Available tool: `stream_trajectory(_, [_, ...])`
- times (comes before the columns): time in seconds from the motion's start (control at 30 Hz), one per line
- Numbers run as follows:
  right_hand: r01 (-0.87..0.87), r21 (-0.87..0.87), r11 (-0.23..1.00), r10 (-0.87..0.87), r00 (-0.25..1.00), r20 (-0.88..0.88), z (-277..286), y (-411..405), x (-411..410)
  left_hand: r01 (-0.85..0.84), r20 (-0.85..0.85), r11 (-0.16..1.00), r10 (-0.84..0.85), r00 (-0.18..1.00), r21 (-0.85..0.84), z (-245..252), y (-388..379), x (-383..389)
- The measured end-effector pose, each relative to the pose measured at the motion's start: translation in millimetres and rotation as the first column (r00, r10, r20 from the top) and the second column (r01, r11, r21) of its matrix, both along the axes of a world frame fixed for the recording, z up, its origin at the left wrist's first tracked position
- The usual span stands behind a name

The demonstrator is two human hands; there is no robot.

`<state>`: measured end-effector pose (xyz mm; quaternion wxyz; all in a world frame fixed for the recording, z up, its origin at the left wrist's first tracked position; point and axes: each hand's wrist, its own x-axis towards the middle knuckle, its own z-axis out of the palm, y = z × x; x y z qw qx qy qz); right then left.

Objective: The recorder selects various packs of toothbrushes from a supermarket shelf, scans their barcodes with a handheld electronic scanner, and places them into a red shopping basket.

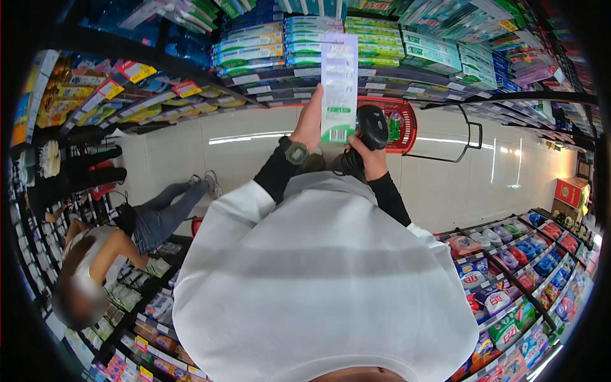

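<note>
My left hand [309,119], with a digital watch at the wrist, holds the left edge of a flat purple, white and green package [340,90]. Its printed back faces up, and a barcode lies at its lower end. My right hand [370,155] grips a black handheld device [373,128], which looks like a barcode scanner, and its thumb touches the package's lower right corner. Behind the device is a red shopping basket [408,125] with green and purple packages in it. Beyond the package, a shelf carries stacked toothpaste boxes [250,47].
Shelves of bagged and bottled goods [506,286] stand behind me on the right. A person [102,248] in jeans is at a shelf on the left, with another person in black [71,174] farther off. The basket's black handle [470,136] reaches over the tiled floor [248,126].
</note>
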<state>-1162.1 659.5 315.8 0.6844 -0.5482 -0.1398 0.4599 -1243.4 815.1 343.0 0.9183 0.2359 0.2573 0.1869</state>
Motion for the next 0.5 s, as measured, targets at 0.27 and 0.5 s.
stream_trajectory(0.27, [0.149,-0.003,0.989,-0.149,0.985,-0.087,-5,-1,3,0.051,0.088,0.999,-0.050,0.995,-0.015,-7,7,18])
stream_trajectory(0.5, [0.107,0.003,0.994,-0.106,0.990,-0.089,-1,-6,1,-0.011,0.076,1.000,0.011,0.997,0.008,-13,28,27])
